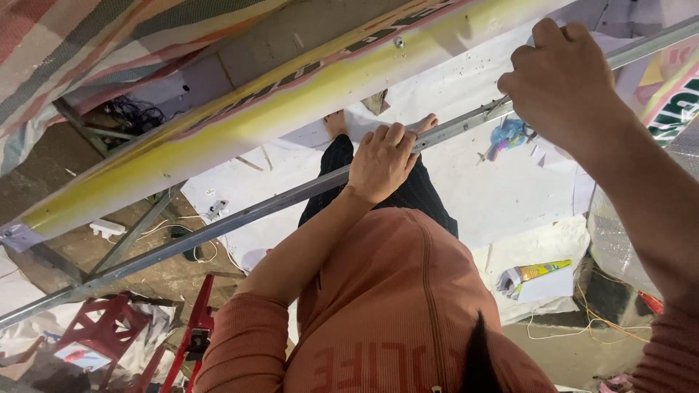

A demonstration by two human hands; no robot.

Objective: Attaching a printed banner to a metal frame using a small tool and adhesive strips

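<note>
A long grey metal bar (240, 216) runs diagonally from lower left to upper right at about chest height. My left hand (380, 161) is clenched around it near the middle. My right hand (559, 78) grips the same bar further up to the right, fingers curled over the top. Just beyond the bar lies a long yellow-and-white printed banner edge (240, 120), parallel to it. Below I see my orange ribbed top (393, 306), dark trousers and bare feet (336, 124) on a white sheet (510, 189).
A red plastic stool (102, 331) and a red stand (193, 331) sit at the lower left on a dirty floor. A rolled paper tube (535, 273), loose yellow wire (582, 327), blue scraps (506, 135) and a bubble-wrap roll (619, 240) lie at right. Striped tarpaulin (73, 44) hangs at upper left.
</note>
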